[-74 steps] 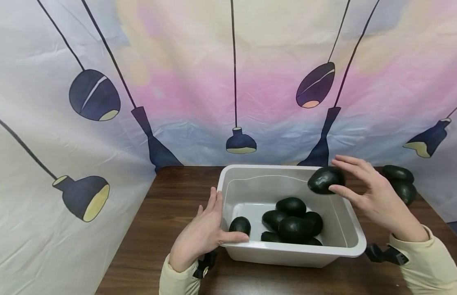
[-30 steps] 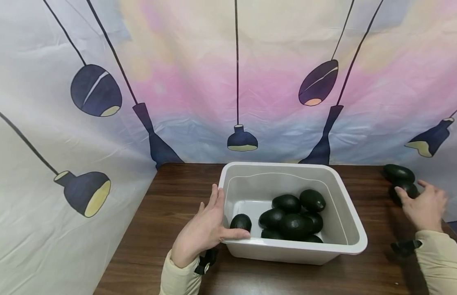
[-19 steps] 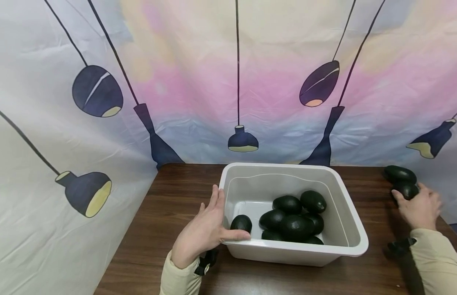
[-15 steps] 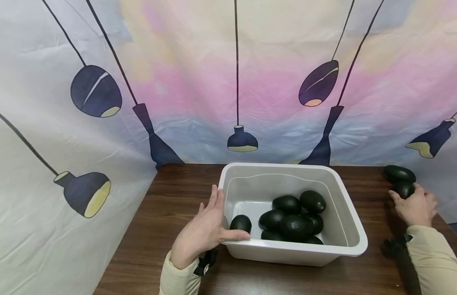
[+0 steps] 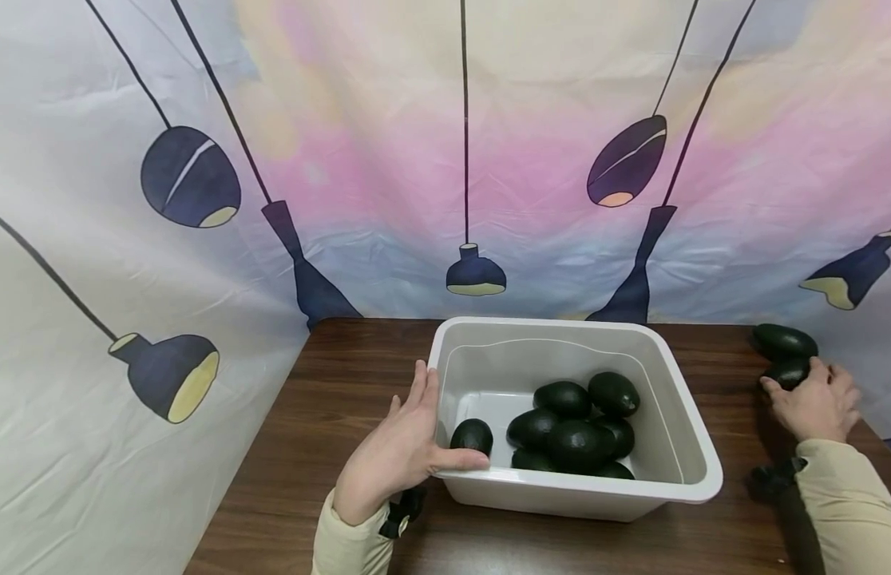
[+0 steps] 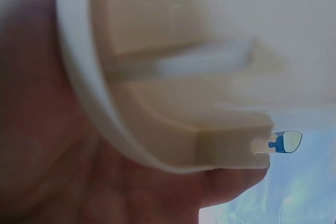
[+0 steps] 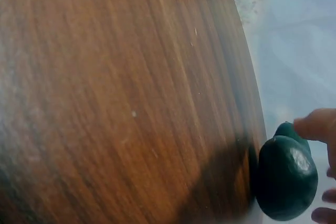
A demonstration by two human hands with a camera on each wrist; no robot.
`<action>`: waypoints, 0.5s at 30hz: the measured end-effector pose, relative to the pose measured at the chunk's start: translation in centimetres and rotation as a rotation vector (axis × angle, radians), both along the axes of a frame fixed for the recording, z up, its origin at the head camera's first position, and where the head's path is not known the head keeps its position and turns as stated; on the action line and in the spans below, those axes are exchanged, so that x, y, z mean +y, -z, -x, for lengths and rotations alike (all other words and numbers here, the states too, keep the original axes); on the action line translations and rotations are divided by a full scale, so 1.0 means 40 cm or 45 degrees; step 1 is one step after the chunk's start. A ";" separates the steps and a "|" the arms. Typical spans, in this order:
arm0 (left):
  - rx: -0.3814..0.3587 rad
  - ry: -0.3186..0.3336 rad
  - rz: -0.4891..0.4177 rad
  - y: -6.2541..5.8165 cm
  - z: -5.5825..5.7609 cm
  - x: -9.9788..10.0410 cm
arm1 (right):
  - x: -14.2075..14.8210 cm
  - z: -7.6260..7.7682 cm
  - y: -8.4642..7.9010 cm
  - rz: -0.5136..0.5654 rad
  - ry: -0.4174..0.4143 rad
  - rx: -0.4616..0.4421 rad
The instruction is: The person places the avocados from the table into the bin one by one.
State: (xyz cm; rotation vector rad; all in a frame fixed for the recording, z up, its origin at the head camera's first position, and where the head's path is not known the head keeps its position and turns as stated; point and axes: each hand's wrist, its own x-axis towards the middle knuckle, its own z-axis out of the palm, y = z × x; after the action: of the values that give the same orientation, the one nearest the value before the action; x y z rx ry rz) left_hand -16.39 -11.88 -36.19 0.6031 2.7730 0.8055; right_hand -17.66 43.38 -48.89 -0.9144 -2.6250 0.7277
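A light grey plastic bin [image 5: 575, 491] stands on the table with several dark green avocados [image 5: 578, 446] inside. One avocado [image 5: 472, 437] lies apart near its left wall. My left hand [image 5: 391, 455] rests on the bin's front left corner, fingers straight along the side and thumb across the front rim. At the table's far right, my right hand [image 5: 819, 403] holds the nearer of two avocados [image 5: 786, 372] between thumb and fingers. The other avocado [image 5: 785, 342] lies just behind it. In the right wrist view, the nearer avocado [image 7: 287, 179] partly covers the farther one.
The brown wooden table [image 5: 295, 447] extends to both sides of the bin. A fabric backdrop [image 5: 388, 160] printed with hanging lamps rises behind the table and along its left side. The right table edge [image 7: 252, 72] runs close to the two avocados.
The avocado my right hand held over the bin now lies inside with the others. That hand has moved right to the nearer avocado and closed its fingers around it. My left hand stays put.
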 end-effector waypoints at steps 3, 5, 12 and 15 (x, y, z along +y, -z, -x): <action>-0.010 0.000 0.002 0.000 0.000 0.001 | 0.001 -0.003 0.000 -0.044 -0.037 -0.052; -0.015 0.000 0.005 0.001 0.000 0.001 | 0.000 -0.003 -0.003 -0.056 -0.025 -0.074; 0.008 -0.004 0.005 0.001 0.001 0.000 | -0.006 0.003 -0.018 -0.037 0.042 -0.111; 0.008 -0.005 0.000 0.000 0.000 -0.001 | -0.002 -0.003 -0.017 -0.040 0.015 -0.133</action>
State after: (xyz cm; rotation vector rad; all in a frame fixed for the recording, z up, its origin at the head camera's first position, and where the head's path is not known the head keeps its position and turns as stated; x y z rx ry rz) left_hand -16.41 -11.90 -36.18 0.6013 2.7808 0.8061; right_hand -17.53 43.31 -48.21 -0.9837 -2.7108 0.6509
